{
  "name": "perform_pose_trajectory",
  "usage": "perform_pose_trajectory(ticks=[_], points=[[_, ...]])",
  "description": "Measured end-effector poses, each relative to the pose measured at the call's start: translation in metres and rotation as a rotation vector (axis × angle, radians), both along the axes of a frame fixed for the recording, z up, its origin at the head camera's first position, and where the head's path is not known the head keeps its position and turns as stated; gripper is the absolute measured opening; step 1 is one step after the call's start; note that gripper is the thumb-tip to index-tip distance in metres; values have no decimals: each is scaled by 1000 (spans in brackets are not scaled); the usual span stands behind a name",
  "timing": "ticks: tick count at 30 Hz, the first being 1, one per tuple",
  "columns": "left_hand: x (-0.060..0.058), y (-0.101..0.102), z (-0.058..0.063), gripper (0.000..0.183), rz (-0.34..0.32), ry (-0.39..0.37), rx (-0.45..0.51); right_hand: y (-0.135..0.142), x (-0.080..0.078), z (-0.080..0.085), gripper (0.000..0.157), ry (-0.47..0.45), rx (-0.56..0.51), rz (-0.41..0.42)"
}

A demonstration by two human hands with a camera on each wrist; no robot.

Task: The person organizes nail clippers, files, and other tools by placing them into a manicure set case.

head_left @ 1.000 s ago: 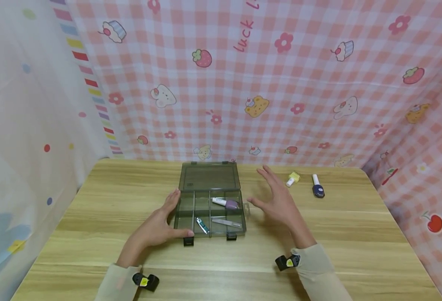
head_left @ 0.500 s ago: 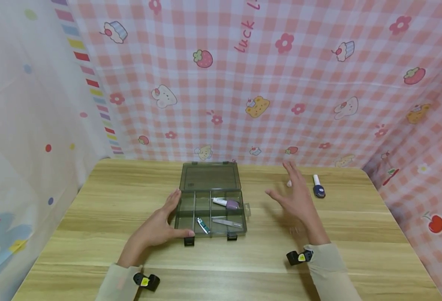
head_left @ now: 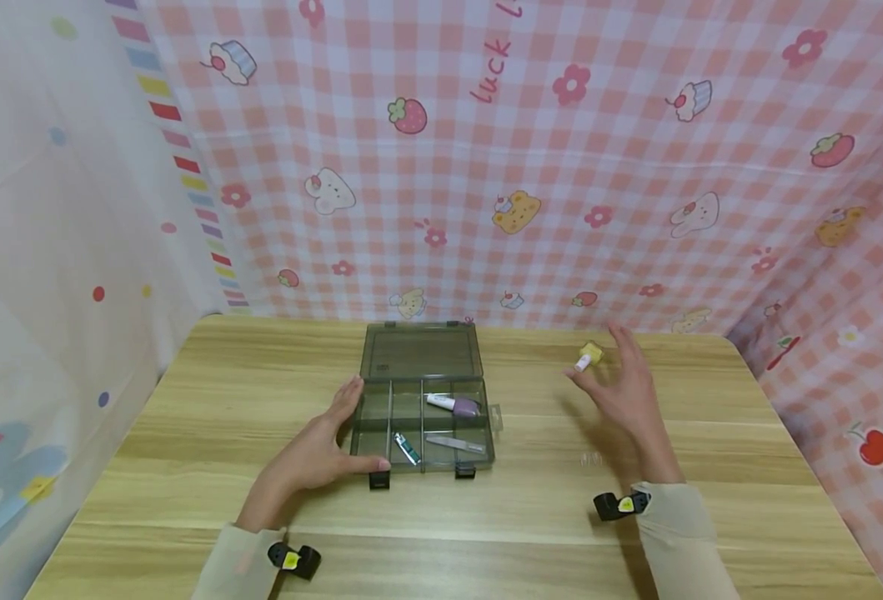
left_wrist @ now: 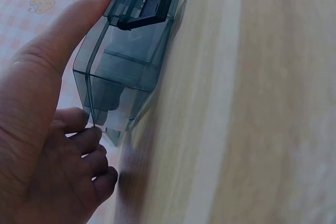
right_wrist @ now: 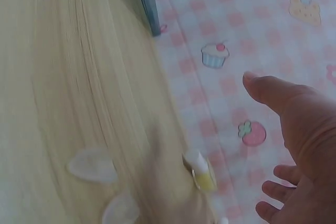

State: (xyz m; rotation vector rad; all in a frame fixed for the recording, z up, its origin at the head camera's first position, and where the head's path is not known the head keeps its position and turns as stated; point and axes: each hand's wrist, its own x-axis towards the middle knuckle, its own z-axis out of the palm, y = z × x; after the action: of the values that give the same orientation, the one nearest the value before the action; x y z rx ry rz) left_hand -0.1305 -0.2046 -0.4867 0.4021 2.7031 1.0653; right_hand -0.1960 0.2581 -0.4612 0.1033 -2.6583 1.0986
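Observation:
My left hand [head_left: 317,442] holds the near left corner of a smoky see-through compartment box [head_left: 403,461]. In the left wrist view its thumb lies on the rim beside a black latch [left_wrist: 149,6], fingers against the side. Inside lie a purple nail polish bottle [head_left: 465,407] with white cap, a teal nail clipper [head_left: 407,449] and a slim silvery tool [head_left: 456,444]. My right hand [head_left: 629,396] hovers over the table at right, thumb and fingers spread, holding nothing. Its thumb is near a small yellow nail polish bottle [head_left: 592,353]. The dark blue bottle is hidden behind this hand.
The box's lid [head_left: 421,350] leans open toward the back. Small clear pieces [head_left: 591,459] lie on the wooden table [head_left: 441,533] below the right hand. A pink checked cloth [head_left: 441,167] hangs behind the table's far edge.
My right hand has moved right, from beside the box past the yellow bottle, and now covers the dark blue bottle. The left hand stays on the box.

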Motion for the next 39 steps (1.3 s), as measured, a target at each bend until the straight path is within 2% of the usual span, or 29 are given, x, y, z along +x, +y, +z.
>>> perform_pose_trajectory(ticks=[11, 19, 24, 29, 36, 39], points=[[0, 0, -2, 131, 2, -3, -4, 29, -1, -10, 103, -72, -30, -79], [0, 0, -2, 131, 4, -3, -8, 40, 1, -16, 100, -172, -87, -158], [0, 0, -2, 131, 2, -3, -4, 44, 1, -22, 96, -184, -105, -223], [0, 0, -1, 131, 0, 0, -4, 48, -2, -27, 78, -152, -46, -279], [0, 0, 0, 131, 4, -7, 0, 51, -3, -32, 44, -119, -13, -342], [0, 0, 0, 131, 6, -7, 5, 53, -5, -32, 41, -102, 13, -348]])
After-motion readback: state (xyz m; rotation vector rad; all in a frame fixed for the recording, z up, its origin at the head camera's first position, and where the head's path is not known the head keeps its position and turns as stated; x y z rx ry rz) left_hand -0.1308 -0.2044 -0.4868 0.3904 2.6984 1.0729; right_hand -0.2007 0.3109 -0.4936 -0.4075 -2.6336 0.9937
